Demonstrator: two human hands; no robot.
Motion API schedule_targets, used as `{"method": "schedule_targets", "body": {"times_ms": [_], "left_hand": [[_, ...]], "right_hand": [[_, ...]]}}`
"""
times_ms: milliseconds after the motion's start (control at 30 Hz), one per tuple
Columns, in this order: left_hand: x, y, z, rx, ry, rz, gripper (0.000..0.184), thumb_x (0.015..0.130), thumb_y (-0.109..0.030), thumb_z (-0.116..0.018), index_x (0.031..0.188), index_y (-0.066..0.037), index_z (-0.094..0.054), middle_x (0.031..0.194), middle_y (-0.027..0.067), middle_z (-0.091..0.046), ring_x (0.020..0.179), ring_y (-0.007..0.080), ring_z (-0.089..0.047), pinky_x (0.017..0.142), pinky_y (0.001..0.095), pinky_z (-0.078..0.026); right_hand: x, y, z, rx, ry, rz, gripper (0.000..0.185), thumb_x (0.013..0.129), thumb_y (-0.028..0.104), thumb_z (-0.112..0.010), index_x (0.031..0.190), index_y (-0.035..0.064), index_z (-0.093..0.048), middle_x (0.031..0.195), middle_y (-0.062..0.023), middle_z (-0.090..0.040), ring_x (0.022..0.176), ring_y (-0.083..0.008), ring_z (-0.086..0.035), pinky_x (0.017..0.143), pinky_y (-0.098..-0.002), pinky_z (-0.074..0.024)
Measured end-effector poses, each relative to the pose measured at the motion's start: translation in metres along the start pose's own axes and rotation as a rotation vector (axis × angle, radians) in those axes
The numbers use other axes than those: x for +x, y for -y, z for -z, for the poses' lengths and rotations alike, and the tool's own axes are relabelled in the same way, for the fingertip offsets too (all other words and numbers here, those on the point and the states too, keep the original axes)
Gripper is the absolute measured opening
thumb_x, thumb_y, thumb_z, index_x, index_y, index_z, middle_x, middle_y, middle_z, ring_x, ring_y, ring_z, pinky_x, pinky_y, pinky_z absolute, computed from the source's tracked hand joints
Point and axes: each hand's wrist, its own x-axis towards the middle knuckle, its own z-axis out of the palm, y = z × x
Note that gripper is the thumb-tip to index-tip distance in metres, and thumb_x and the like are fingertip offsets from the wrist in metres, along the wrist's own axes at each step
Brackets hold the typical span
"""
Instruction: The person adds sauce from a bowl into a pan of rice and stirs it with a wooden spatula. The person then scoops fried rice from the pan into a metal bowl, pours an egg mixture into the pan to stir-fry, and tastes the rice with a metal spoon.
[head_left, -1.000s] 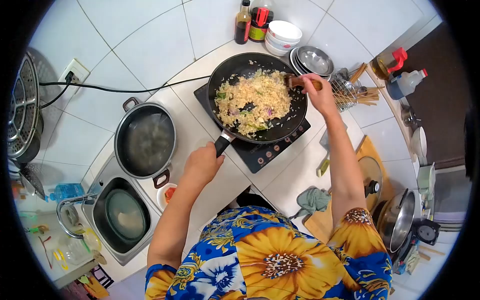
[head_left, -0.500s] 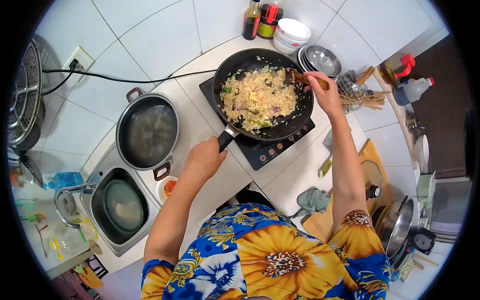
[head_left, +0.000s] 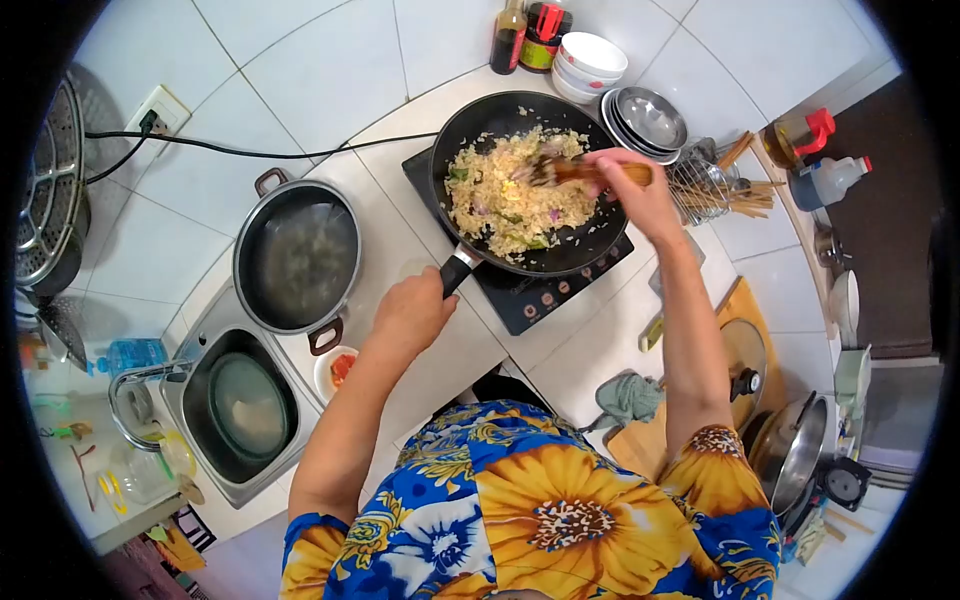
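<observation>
A black frying pan [head_left: 590, 245] full of fried rice [head_left: 495, 200] sits on an induction cooker [head_left: 550, 303]. Its handle is wrapped by my left hand [head_left: 412, 315], which is closed. My right hand [head_left: 637, 195] is closed round a wooden spatula [head_left: 600, 172] held over the right part of the pan. The spatula's head is in the rice near the pan's middle, somewhat smeared by motion. Bits of green and purple show among the grains.
Left of the cooker stands a two-handled pot [head_left: 300, 320] of liquid, beside the sink [head_left: 185, 400]. Steel bowls [head_left: 650, 118] and a wire chopstick holder [head_left: 705, 190] stand close behind my right hand. A grey cloth [head_left: 628, 398] and a cutting board [head_left: 640, 450] lie nearer me.
My right hand has swept the spatula leftward from the pan's right side into the middle of the rice. My left hand keeps its hold on the pan handle.
</observation>
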Motion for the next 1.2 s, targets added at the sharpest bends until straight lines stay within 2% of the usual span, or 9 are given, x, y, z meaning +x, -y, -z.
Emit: {"method": "schedule_targets", "body": {"times_ms": [67,300,400,433,533,600,833,1000,1200], "left_hand": [[0.001,-0.002,0.001,-0.002,0.007,0.000,0.036,0.085,-0.030,-0.064,0.095,0.003,-0.053,0.082,0.0265,-0.063,0.080,0.0444,-0.062,0.072,0.0512,-0.048],[0.000,0.000,0.002,0.018,0.014,0.002,0.035,0.085,-0.029,-0.065,0.096,0.003,-0.053,0.082,0.0266,-0.063,0.080,0.0448,-0.061,0.073,0.0516,-0.048],[0.000,-0.003,0.004,0.035,0.026,0.004,0.034,0.085,-0.028,-0.064,0.096,0.002,-0.053,0.084,0.0257,-0.064,0.081,0.0433,-0.062,0.074,0.0505,-0.049],[0.000,-0.004,0.006,0.044,0.036,0.007,0.032,0.086,-0.026,-0.064,0.097,0.002,-0.054,0.086,0.0247,-0.065,0.083,0.0418,-0.063,0.074,0.0492,-0.050],[0.001,-0.003,0.005,0.046,0.044,0.000,0.032,0.086,-0.026,-0.064,0.097,0.002,-0.053,0.086,0.0244,-0.065,0.083,0.0417,-0.063,0.074,0.0490,-0.050],[0.000,-0.005,0.006,0.053,0.046,0.005,0.032,0.085,-0.025,-0.064,0.097,0.003,-0.053,0.086,0.0245,-0.065,0.083,0.0419,-0.063,0.074,0.0489,-0.050],[0.002,-0.004,0.007,0.030,0.046,0.003,0.031,0.084,-0.024,-0.065,0.096,0.003,-0.053,0.086,0.0249,-0.064,0.084,0.0426,-0.062,0.075,0.0492,-0.050],[0.001,-0.002,0.009,0.006,0.045,0.017,0.031,0.084,-0.023,-0.065,0.096,0.003,-0.054,0.086,0.0246,-0.064,0.083,0.0425,-0.063,0.075,0.0491,-0.050],[0.001,-0.004,0.010,0.032,0.057,0.033,0.032,0.084,-0.024,-0.065,0.097,0.003,-0.054,0.087,0.0242,-0.065,0.084,0.0419,-0.063,0.075,0.0487,-0.050]], "right_hand": [[-0.001,-0.018,-0.016,0.160,0.084,-0.040,0.018,0.094,0.014,-0.058,0.100,0.0005,-0.067,0.088,-0.0058,-0.068,0.066,-0.0097,-0.062,0.060,-0.0230,-0.0484],[0.019,-0.041,0.000,-0.002,-0.088,0.001,0.017,0.093,0.013,-0.058,0.095,-0.0007,-0.068,0.083,-0.0064,-0.068,0.065,-0.0111,-0.062,0.061,-0.0233,-0.0493],[0.035,-0.065,-0.012,-0.211,-0.306,0.127,0.018,0.090,0.015,-0.060,0.095,-0.0006,-0.068,0.086,-0.0096,-0.070,0.074,-0.0155,-0.065,0.071,-0.0287,-0.0509],[0.039,-0.068,-0.024,-0.100,-0.303,0.101,0.019,0.089,0.015,-0.060,0.095,-0.0004,-0.068,0.088,-0.0106,-0.070,0.078,-0.0177,-0.065,0.075,-0.0305,-0.0505],[0.041,-0.051,-0.036,-0.238,-0.263,0.161,0.018,0.090,0.015,-0.059,0.096,-0.0002,-0.068,0.085,-0.0096,-0.070,0.074,-0.0161,-0.065,0.070,-0.0294,-0.0505],[0.033,-0.022,-0.033,-0.056,-0.103,-0.019,0.019,0.091,0.016,-0.058,0.096,0.0007,-0.068,0.082,-0.0087,-0.069,0.068,-0.0140,-0.065,0.064,-0.0277,-0.0498],[0.033,-0.010,-0.078,0.230,-0.181,0.029,0.021,0.093,0.018,-0.056,0.095,0.0004,-0.067,0.076,-0.0060,-0.067,0.060,-0.0116,-0.062,0.057,-0.0247,-0.0485],[0.015,-0.024,-0.050,0.081,0.116,-0.179,0.017,0.093,0.013,-0.057,0.097,0.0000,-0.067,0.081,-0.0067,-0.067,0.058,-0.0106,-0.061,0.057,-0.0226,-0.0521],[0.030,-0.041,-0.003,0.014,-0.226,0.062,0.018,0.093,0.014,-0.058,0.098,-0.0018,-0.067,0.086,-0.0067,-0.068,0.064,-0.0107,-0.061,0.061,-0.0249,-0.0506]]}}
